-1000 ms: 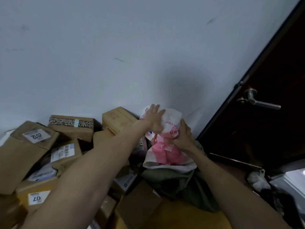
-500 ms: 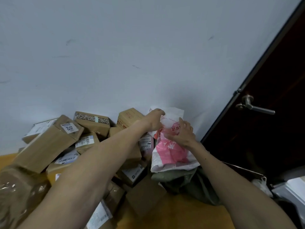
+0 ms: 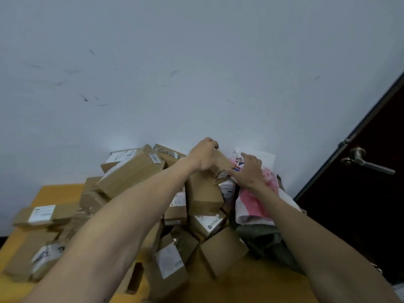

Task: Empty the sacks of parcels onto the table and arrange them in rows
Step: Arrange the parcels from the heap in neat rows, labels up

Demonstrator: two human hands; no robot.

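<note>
- Both hands were clasped on the pink-and-white bag (image 3: pixel 253 202) a second ago. Now the left hand (image 3: pixel 203 157) has left it and crossed to the brown box (image 3: pixel 224 161) just beside it, at the back of the heap by the wall (image 3: pixel 196 73).
- The view has also pulled back, so more of the yellow worktop (image 3: pixel 251 285) and the pile of parcels (image 3: pixel 131 173) shows.
- This suggests the bag is being left where it leans and the box is the next parcel to be taken. The parcels are out of the sack but jumbled, with no row formed in view.
- The left arm stretches far forward over the pile. Its grip is closed over the top edge of the brown box, knuckles up and fingers curled down the far side.
- The right hand (image 3: pixel 249 171) lies against the upper part of the bag, fingers loosely spread and clamping nothing, the thumb pointing toward the box.
- The bag rests on the crumpled green sack (image 3: pixel 260 239) at the right of the worktop, near the dark door (image 3: pixel 360 204).
- The box sits wedged among other parcels, so lifting it may well shift its neighbours.
</note>
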